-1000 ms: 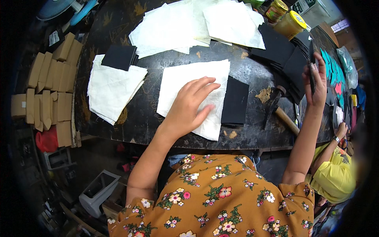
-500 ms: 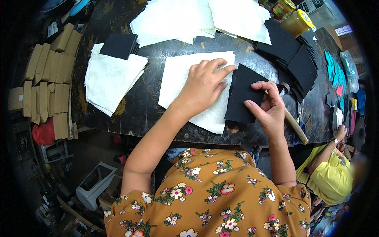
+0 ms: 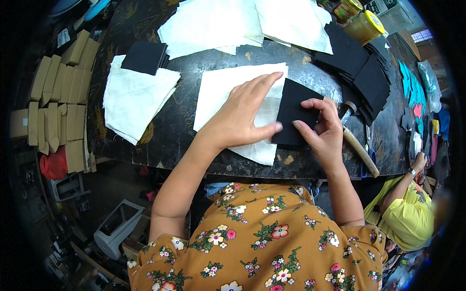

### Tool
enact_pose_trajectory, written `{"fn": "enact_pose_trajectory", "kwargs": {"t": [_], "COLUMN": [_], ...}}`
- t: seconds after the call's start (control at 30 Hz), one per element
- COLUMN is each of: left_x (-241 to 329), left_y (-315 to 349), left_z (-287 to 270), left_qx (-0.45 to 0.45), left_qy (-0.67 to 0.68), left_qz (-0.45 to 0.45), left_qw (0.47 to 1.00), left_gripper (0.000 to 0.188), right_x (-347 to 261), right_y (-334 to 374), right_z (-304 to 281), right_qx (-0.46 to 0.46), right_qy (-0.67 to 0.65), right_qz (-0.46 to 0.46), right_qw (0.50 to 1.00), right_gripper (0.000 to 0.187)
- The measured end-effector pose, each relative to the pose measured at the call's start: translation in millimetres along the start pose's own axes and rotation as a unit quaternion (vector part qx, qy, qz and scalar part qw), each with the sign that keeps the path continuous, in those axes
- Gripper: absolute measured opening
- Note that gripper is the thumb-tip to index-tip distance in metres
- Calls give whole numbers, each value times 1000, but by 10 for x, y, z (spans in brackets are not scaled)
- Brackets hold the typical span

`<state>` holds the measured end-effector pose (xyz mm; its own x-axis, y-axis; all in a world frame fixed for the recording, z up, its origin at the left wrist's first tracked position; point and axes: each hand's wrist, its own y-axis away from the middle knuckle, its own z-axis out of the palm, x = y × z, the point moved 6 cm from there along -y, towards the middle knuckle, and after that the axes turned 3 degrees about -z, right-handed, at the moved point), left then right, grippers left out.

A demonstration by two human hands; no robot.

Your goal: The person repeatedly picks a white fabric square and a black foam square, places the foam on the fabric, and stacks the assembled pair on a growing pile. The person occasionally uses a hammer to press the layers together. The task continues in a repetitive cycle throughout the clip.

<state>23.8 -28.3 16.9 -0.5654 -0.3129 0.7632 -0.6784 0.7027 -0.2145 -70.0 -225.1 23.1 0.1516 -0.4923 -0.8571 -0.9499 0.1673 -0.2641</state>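
Observation:
A white cloth piece (image 3: 218, 92) lies on the dark table in front of me. My left hand (image 3: 245, 111) is over it, fingers stretched out and thumb spread, the thumb tip by the left edge of a black sheet piece (image 3: 291, 106). That black piece overlaps the cloth's right edge. On its right side, my right hand (image 3: 326, 125) has curled fingers, with thumb and forefinger on the black surface; the other fingers are partly hidden. A hammer (image 3: 359, 150) with a wooden handle lies just right of this hand, next to scissors (image 3: 371, 150).
White cloth stacks lie at the far side (image 3: 213, 24) and left (image 3: 136, 97), the left one topped by black pieces (image 3: 143, 57). More black pieces (image 3: 371, 82) and a yellow-lidded jar (image 3: 365, 28) stand right. Cardboard pieces (image 3: 58, 82) are stacked left. A person in yellow (image 3: 407, 208) sits right.
The black piece has shifted slightly left with my right hand. My left hand has moved left and toward me, its fingers straightening and its thumb spreading toward the black piece's edge.

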Motion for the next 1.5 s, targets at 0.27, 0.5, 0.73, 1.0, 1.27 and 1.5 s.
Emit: {"fn": "enact_pose_trajectory", "kwargs": {"t": [0.27,0.5,0.73,1.0,1.27,1.5], "left_x": [11,-12,-46,10,48,-293], "left_y": [-5,19,33,7,-106,39], "left_z": [54,79,107,122,49,-646], "left_qx": [-25,-26,-50,-81,-82,139], "left_qy": [-16,-31,-58,-127,-155,-135], "left_qz": [-17,-36,-26,-19,-40,-161], "left_qw": [999,999,997,988,984,968], "left_gripper": [129,134,119,116,108,82], "right_x": [-412,-70,68,-201,205,399], "right_y": [156,-45,-101,-68,608,818], "right_z": [-16,-28,-25,-250,-1411,-1456], "right_qx": [-75,-71,-103,-72,-127,-17], "right_qy": [30,10,1,152,411,154], "right_qz": [-194,41,132,-28,90,174], "right_qw": [978,997,986,985,898,973], "right_gripper": [35,37,37,42,50,35]}}
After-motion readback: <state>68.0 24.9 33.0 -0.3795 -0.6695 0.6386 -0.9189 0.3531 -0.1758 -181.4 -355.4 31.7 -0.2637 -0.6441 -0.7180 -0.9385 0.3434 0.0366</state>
